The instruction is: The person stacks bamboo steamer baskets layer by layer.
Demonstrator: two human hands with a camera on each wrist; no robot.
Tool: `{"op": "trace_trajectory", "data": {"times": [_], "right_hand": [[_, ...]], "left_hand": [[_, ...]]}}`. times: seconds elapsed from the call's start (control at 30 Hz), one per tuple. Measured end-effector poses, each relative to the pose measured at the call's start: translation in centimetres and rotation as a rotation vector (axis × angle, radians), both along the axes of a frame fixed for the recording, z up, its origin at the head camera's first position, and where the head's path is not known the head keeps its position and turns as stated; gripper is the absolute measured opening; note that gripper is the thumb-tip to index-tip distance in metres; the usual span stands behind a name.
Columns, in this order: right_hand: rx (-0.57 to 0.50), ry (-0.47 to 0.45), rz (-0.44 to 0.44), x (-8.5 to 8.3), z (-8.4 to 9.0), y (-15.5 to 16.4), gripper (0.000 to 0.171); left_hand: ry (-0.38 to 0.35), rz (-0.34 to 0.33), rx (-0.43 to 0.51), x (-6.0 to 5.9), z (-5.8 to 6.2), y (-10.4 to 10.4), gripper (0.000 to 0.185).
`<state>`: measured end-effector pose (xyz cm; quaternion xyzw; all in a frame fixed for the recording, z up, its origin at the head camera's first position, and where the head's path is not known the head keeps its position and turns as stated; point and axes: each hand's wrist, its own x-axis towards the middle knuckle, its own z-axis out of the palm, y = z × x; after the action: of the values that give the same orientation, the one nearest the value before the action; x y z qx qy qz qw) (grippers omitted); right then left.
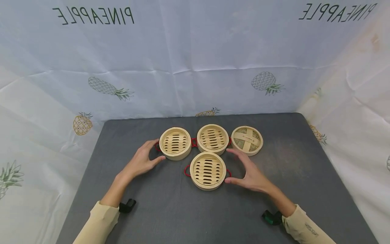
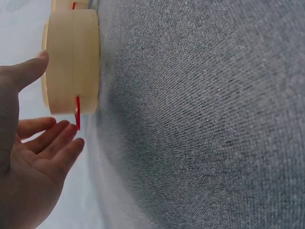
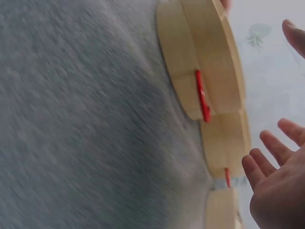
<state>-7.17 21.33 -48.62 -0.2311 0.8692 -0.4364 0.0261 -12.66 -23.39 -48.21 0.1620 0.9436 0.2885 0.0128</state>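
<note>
Bamboo steamer baskets, three of them, sit clustered toward the far edge of the grey bench (image 1: 152, 210), with a woven lid alongside. Starting at the left: the left hand (image 1: 141, 162) lies on the bench with fingers relaxed and spread, thumb and fingertips either side of the left steamer basket (image 1: 175, 143) and its red handle loop. The left wrist view shows the palm open beside that basket's wall, gripping nothing; whether a fingertip touches the wood I cannot tell. Next along, just behind and to the right, the middle steamer basket (image 1: 212, 139) stands almost against the first, slatted floor showing. In front of the pair, nearer the person, sits the near steamer basket (image 1: 208, 170), red loops on both sides. The right hand (image 1: 248, 174) is open too, fingers straight and splayed, thumb tip right beside the near basket's right-hand loop, index reaching toward the back row. Farthest right, the bamboo lid (image 1: 247, 140) lies close by the middle basket.
</note>
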Motion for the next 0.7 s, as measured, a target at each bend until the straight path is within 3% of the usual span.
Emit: {"op": "trace_trajectory", "data": {"times": [0.5, 0.7], "right_hand": [[-0.124, -0.118, 0.033, -0.1, -2.5, -1.9, 0.107], [-0.149, -0.113, 0.044, 0.1, -3.1, -3.0, 0.114]], "left_hand": [[-0.049, -0.026, 0.122, -1.3, -1.2, -0.2, 0.088], [-0.083, -0.034, 0.149, -1.6, -1.9, -0.4, 0.093]]}}
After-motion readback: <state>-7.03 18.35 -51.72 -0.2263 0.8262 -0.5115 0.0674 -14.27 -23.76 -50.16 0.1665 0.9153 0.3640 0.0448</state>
